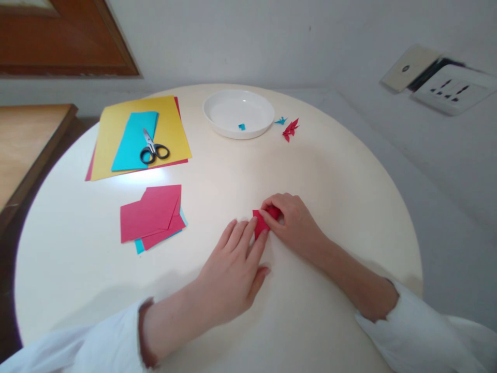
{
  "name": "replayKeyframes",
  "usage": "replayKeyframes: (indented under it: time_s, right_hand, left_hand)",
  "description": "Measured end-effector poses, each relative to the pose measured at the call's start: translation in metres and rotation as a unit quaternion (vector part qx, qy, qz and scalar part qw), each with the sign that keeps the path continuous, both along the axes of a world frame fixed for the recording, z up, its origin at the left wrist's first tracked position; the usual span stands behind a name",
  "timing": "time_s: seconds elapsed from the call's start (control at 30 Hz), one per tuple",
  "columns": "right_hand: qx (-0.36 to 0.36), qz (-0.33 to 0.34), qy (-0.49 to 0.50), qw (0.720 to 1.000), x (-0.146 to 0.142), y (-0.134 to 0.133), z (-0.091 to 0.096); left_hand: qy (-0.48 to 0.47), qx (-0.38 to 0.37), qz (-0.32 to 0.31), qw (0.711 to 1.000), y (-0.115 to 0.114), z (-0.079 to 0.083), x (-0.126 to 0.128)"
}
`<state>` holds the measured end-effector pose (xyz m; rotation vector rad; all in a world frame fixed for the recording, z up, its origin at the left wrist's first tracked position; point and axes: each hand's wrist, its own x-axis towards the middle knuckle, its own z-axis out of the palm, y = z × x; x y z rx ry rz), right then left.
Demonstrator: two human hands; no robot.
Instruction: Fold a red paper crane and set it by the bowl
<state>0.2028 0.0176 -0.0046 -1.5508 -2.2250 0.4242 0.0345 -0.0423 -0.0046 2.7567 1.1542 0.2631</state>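
A small red folded paper (261, 221) lies on the round cream table (330, 176), near its middle. My left hand (233, 269) rests flat, fingers stretched out, with the fingertips pressing the paper's left edge. My right hand (291, 220) is curled over the paper's right side, pinching a fold of it between thumb and fingers. Part of the paper is hidden under the fingers.
Red and blue cut sheets (153, 215) lie to the left. Farther back, scissors (152, 149) sit on blue, yellow and red sheets (171, 129). A white plate (238, 114) holds a blue scrap; small blue (280, 121) and red (290, 129) folded figures lie beside it. A wall socket (452, 88) is at right.
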Motion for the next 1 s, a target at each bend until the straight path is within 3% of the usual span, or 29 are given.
replayKeyframes:
  time_s: [0.47, 0.7, 1.0]
  right_hand:
    - [0.0, 0.012, 0.002, 1.0, 0.0, 0.0, 0.001]
    - [-0.034, 0.038, 0.021, 0.998, 0.006, 0.001, 0.005]
    - [-0.035, -0.002, -0.017, 0.999, 0.017, 0.005, 0.008]
  left_hand:
    - [0.02, 0.013, -0.018, 1.0, 0.009, 0.003, -0.003]
    - [0.032, 0.027, -0.018, 0.999, 0.007, 0.002, -0.003]
    - [0.028, 0.037, -0.019, 0.999, 0.008, -0.001, -0.004]
